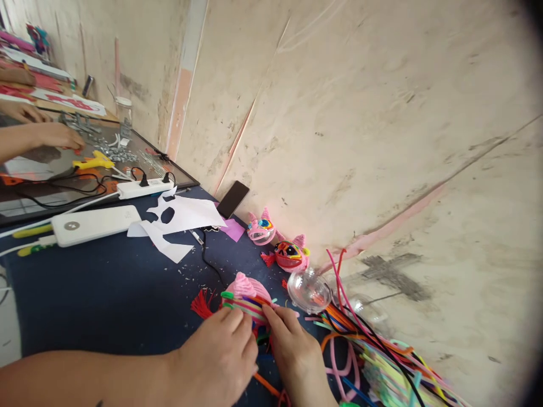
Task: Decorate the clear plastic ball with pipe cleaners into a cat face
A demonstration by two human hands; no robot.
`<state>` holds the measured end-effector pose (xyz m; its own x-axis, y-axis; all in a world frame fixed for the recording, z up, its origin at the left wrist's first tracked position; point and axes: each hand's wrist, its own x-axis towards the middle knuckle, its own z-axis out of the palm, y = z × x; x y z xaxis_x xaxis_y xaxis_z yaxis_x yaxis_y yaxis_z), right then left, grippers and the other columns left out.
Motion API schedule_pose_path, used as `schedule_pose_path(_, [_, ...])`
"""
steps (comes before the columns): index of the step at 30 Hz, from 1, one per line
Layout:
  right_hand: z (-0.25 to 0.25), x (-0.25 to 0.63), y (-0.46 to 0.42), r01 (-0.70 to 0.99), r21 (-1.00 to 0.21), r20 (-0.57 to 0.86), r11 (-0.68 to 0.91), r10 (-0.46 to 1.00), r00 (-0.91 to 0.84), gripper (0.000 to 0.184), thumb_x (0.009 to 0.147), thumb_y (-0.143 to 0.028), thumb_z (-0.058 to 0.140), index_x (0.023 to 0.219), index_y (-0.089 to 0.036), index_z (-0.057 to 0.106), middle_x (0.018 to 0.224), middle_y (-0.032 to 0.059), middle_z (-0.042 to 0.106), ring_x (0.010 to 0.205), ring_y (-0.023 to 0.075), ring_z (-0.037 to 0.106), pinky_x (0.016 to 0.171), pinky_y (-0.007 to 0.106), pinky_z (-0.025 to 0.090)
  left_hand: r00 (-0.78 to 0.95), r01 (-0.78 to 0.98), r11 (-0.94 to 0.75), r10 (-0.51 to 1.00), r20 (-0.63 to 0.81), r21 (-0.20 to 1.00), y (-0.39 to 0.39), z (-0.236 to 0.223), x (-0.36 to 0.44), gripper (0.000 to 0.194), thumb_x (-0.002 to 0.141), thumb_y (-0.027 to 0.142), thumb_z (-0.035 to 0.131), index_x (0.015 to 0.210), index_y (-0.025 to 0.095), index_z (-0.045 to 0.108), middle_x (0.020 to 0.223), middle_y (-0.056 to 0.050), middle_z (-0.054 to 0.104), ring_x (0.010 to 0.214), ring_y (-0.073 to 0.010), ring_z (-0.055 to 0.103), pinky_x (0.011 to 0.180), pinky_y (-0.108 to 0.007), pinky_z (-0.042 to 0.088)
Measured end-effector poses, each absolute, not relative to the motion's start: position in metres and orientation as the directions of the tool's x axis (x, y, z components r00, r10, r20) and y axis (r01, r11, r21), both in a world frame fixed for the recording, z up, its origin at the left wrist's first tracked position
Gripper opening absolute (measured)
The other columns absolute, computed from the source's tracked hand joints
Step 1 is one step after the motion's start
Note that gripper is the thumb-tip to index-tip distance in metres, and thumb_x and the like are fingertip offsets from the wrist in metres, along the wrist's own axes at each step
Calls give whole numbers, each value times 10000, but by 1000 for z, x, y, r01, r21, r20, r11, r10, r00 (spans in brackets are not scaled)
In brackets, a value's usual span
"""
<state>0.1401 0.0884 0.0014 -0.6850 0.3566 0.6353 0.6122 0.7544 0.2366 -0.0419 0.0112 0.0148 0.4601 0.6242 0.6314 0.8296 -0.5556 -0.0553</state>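
A pink pipe-cleaner animal head (253, 287) with a pointed ear, coloured stripes and a red tassel (203, 303) is on the dark blue table between my hands. My left hand (220, 346) is closed against its near left side, fingers curled. My right hand (292, 342) grips the right side, with its fingertips on the striped part. The underside of the head is hidden behind my hands. Just beyond lie two similar pink heads, one with a red mouth (292, 254) and one with a clear base (260, 227). A clear plastic half-shell (309, 290) is near my right hand.
Loose coloured pipe cleaners (382, 345) spread along the wall at right. Cut white paper (190, 213), a phone (233, 199), a white power bank (97, 225) and a power strip (144, 187) lie at left. Another person's hand (61, 135) works near a yellow glue gun (94, 160).
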Motion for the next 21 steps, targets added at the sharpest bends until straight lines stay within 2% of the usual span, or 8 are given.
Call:
schedule_pose_path(2, [0, 141, 89, 612, 216, 607, 760, 387, -694, 397, 881, -83, 332, 1081, -168, 663, 901, 77, 702, 617, 111, 680, 492, 154, 513, 357, 809, -552, 734, 578, 203, 18, 27, -61, 288, 854, 116, 407, 647, 169, 600, 626, -42, 608, 589, -177, 531, 585, -318, 389])
schedule_pose_path(4, [0, 141, 89, 605, 195, 596, 772, 397, -698, 413, 862, -69, 335, 1104, -173, 653, 928, 80, 695, 657, 113, 683, 532, 157, 524, 48, 740, -278, 930, 364, 612, 31, 39, -81, 224, 852, 178, 430, 687, 185, 582, 666, -22, 605, 605, -162, 546, 574, -286, 405])
schedule_pose_path(5, [0, 140, 89, 607, 184, 604, 773, 399, -690, 416, 859, -65, 332, 1098, -172, 654, 928, 82, 692, 671, 114, 683, 537, 158, 526, -90, 629, -123, 969, 230, 767, 39, 42, -89, 115, 822, 223, 493, 759, 190, 584, 726, -22, 621, 652, -170, 569, 611, -291, 431])
schedule_pose_path(6, [0, 139, 89, 613, 176, 616, 771, 399, -679, 417, 857, -61, 327, 1083, -172, 659, 918, 83, 691, 680, 116, 682, 534, 157, 524, -171, 485, -16, 979, 113, 874, 47, 44, -95, 105, 770, 272, 576, 838, 194, 586, 835, -37, 641, 758, -192, 597, 681, -306, 454])
schedule_pose_path(7, [0, 138, 89, 620, 172, 631, 766, 398, -666, 418, 854, -56, 323, 1065, -171, 665, 901, 82, 690, 683, 116, 681, 525, 154, 520, -163, 313, 42, 987, 10, 949, 54, 43, -99, 202, 724, 293, 632, 894, 195, 587, 946, -54, 649, 888, -217, 605, 750, -317, 461])
schedule_pose_path(9, [0, 136, 89, 626, 174, 643, 760, 394, -657, 417, 851, -49, 323, 1051, -168, 669, 881, 82, 688, 687, 121, 678, 522, 157, 520, -24, -12, 117, 993, -118, 993, 64, 36, -98, 278, 678, 284, 676, 920, 176, 590, 1001, -69, 658, 993, -236, 596, 823, -326, 449])
schedule_pose_path(11, [0, 136, 89, 618, 190, 633, 763, 386, -671, 405, 854, -53, 337, 1069, -162, 662, 895, 86, 688, 693, 127, 675, 536, 167, 528, 100, -168, 151, 986, -135, 974, 68, 28, -90, 256, 684, 264, 676, 907, 165, 597, 969, -61, 670, 982, -233, 602, 835, -328, 438])
schedule_pose_path(21, [0, 136, 83, 602, 127, 626, 789, 407, -666, 415, 847, -48, 340, 1124, -150, 632, 945, 107, 676, 784, 162, 668, 588, 201, 545, 28, -352, 193, 980, -196, 916, 64, 23, -64, 191, 602, 105, 623, 776, 173, 581, 763, 16, 633, 783, -172, 601, 716, -273, 427])
